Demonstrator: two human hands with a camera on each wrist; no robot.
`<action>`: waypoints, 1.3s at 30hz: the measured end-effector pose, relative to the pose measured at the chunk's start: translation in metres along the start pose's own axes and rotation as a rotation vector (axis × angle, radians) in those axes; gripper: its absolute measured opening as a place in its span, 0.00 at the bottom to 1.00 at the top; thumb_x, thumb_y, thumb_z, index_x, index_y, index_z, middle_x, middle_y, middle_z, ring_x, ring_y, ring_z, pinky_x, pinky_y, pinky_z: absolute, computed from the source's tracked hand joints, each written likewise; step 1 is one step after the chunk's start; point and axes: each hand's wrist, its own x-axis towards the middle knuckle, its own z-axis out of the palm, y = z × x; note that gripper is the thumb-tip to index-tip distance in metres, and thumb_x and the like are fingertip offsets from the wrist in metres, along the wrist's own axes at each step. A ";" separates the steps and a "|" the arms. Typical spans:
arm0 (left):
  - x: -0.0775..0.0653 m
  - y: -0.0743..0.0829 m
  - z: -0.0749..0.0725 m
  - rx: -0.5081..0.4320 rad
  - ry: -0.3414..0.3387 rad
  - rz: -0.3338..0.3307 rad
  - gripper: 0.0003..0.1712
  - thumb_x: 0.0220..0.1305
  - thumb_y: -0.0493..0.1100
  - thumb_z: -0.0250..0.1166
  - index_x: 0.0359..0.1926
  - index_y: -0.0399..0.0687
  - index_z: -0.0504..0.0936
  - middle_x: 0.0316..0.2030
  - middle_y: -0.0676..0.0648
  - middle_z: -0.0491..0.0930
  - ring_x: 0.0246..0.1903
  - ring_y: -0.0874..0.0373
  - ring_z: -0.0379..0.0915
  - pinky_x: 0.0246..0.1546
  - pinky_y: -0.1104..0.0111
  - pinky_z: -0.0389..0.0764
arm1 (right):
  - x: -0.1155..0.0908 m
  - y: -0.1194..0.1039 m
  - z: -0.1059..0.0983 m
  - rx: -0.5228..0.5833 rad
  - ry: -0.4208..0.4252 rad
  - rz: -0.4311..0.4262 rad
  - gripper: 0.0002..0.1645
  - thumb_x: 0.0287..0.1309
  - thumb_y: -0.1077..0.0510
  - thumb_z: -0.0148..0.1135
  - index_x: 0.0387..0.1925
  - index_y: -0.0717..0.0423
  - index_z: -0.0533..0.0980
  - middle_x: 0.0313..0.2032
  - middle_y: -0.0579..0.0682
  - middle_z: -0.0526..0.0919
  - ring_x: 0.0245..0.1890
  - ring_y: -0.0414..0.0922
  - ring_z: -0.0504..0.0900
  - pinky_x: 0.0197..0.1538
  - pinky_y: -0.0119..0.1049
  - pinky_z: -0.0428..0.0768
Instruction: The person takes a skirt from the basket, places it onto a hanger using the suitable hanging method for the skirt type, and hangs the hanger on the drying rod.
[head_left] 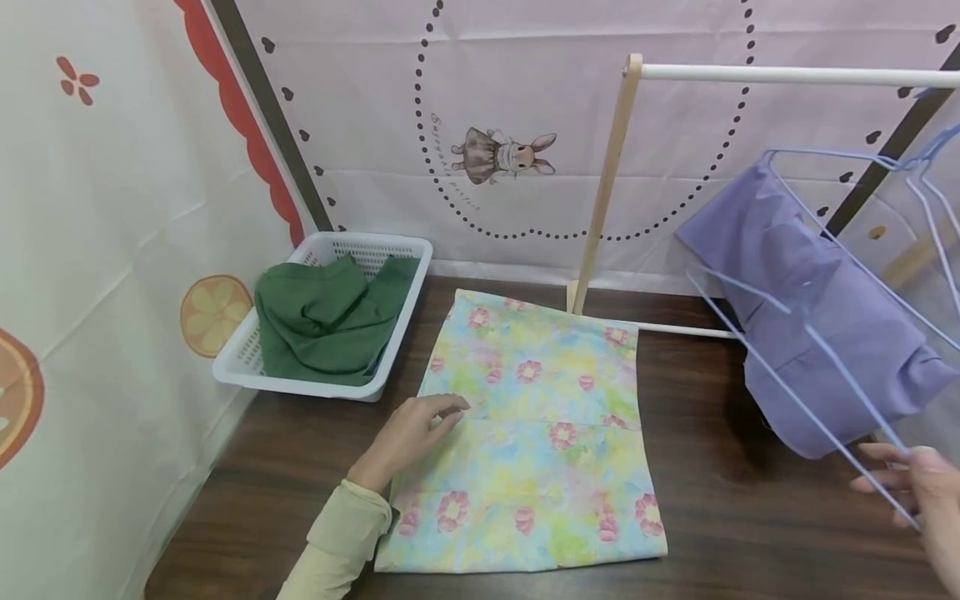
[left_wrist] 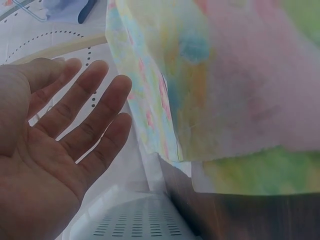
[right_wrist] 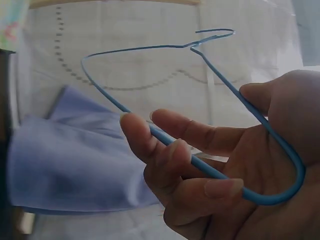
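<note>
A pastel cloth with pink flowers (head_left: 517, 467) lies flat and folded on the dark wooden table. Over its left edge is my left hand (head_left: 412, 429), palm inward, with the fingers loosely bent. Nothing sits in that palm (left_wrist: 45, 165) in the left wrist view; the cloth is beyond the fingertips. At the far right my right hand (head_left: 933, 492) holds a blue wire clothes hanger (right_wrist: 272, 200) by one end. Its fingers (right_wrist: 175, 155) curl round the bottom bar, and the hanger's hook points away from the hand.
A white plastic basket (head_left: 243, 379) with a green cloth (head_left: 322, 317) inside stands at the back left. Behind the floral cloth rises a rack with a wooden post (head_left: 609, 175) and white rail (head_left: 787, 75). A purple garment (head_left: 832, 333) hangs on another blue hanger at the right.
</note>
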 end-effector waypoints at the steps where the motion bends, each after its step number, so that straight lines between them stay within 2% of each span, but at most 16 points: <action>1: 0.000 0.000 0.000 -0.003 -0.002 0.000 0.11 0.70 0.44 0.60 0.49 0.50 0.85 0.47 0.57 0.83 0.43 0.67 0.78 0.42 0.66 0.80 | -0.003 -0.015 0.019 -0.192 0.120 0.080 0.31 0.78 0.57 0.27 0.44 0.23 0.76 0.29 0.28 0.83 0.15 0.33 0.72 0.14 0.29 0.59; 2: 0.000 0.000 0.000 -0.006 -0.002 0.001 0.11 0.70 0.44 0.60 0.49 0.50 0.85 0.47 0.57 0.83 0.44 0.67 0.78 0.42 0.66 0.80 | -0.006 -0.020 0.030 -0.333 0.204 0.118 0.30 0.77 0.59 0.30 0.44 0.21 0.75 0.26 0.27 0.82 0.15 0.33 0.71 0.16 0.29 0.62; 3: 0.000 0.000 0.000 -0.009 0.001 0.002 0.11 0.70 0.43 0.60 0.49 0.50 0.85 0.47 0.56 0.83 0.44 0.66 0.79 0.42 0.65 0.80 | -0.005 -0.023 0.034 -0.374 0.173 0.156 0.29 0.77 0.59 0.29 0.43 0.22 0.75 0.27 0.27 0.82 0.18 0.32 0.73 0.18 0.28 0.64; 6: 0.001 0.001 -0.001 -0.016 0.006 0.005 0.11 0.70 0.43 0.61 0.48 0.49 0.85 0.48 0.53 0.83 0.45 0.63 0.79 0.43 0.62 0.81 | -0.003 -0.022 0.039 -0.493 0.069 0.230 0.27 0.78 0.58 0.29 0.47 0.40 0.79 0.28 0.30 0.83 0.25 0.28 0.75 0.23 0.25 0.71; 10: 0.002 0.000 0.000 -0.013 -0.013 0.001 0.11 0.70 0.43 0.60 0.49 0.49 0.85 0.51 0.52 0.82 0.48 0.60 0.79 0.44 0.62 0.81 | -0.002 -0.012 0.040 -0.578 -0.048 0.323 0.29 0.78 0.54 0.27 0.53 0.66 0.74 0.32 0.43 0.85 0.29 0.28 0.77 0.26 0.30 0.76; 13: 0.002 -0.001 0.001 -0.008 -0.024 0.003 0.11 0.70 0.43 0.60 0.49 0.50 0.84 0.52 0.51 0.81 0.49 0.60 0.78 0.44 0.63 0.80 | -0.001 -0.006 0.043 -0.575 -0.077 0.363 0.31 0.78 0.52 0.25 0.55 0.66 0.73 0.34 0.51 0.86 0.29 0.29 0.77 0.26 0.32 0.76; 20: 0.003 -0.001 0.006 -0.013 -0.032 -0.015 0.11 0.70 0.43 0.61 0.49 0.50 0.84 0.52 0.52 0.81 0.55 0.58 0.75 0.48 0.64 0.79 | 0.001 0.006 0.057 -0.534 -0.062 0.345 0.32 0.78 0.54 0.24 0.53 0.68 0.74 0.31 0.43 0.85 0.30 0.30 0.77 0.27 0.33 0.76; 23: 0.001 -0.002 0.008 -0.015 -0.036 -0.029 0.10 0.69 0.42 0.61 0.49 0.51 0.85 0.51 0.53 0.81 0.56 0.58 0.74 0.50 0.63 0.78 | -0.002 0.013 0.062 -0.529 -0.064 0.375 0.33 0.78 0.53 0.23 0.53 0.68 0.74 0.32 0.46 0.85 0.28 0.31 0.77 0.26 0.33 0.75; 30: 0.002 0.000 0.012 -0.015 -0.050 -0.018 0.11 0.69 0.42 0.62 0.49 0.51 0.84 0.49 0.55 0.82 0.51 0.62 0.77 0.50 0.65 0.77 | -0.006 0.023 0.072 -0.487 -0.074 0.408 0.34 0.78 0.52 0.23 0.52 0.68 0.75 0.34 0.51 0.86 0.30 0.33 0.79 0.27 0.34 0.77; 35: 0.006 0.009 0.016 -0.013 -0.101 0.011 0.12 0.69 0.43 0.62 0.51 0.52 0.83 0.47 0.56 0.83 0.45 0.66 0.78 0.50 0.67 0.77 | -0.010 0.028 0.080 -0.458 -0.100 0.470 0.36 0.78 0.49 0.22 0.54 0.67 0.75 0.37 0.54 0.85 0.32 0.35 0.80 0.28 0.36 0.78; 39: 0.011 0.018 0.020 -0.001 -0.140 0.025 0.12 0.70 0.44 0.61 0.51 0.51 0.83 0.48 0.56 0.82 0.45 0.65 0.77 0.50 0.66 0.77 | -0.013 0.030 0.088 -0.425 -0.119 0.500 0.35 0.78 0.48 0.23 0.54 0.66 0.74 0.39 0.54 0.85 0.32 0.38 0.81 0.28 0.36 0.78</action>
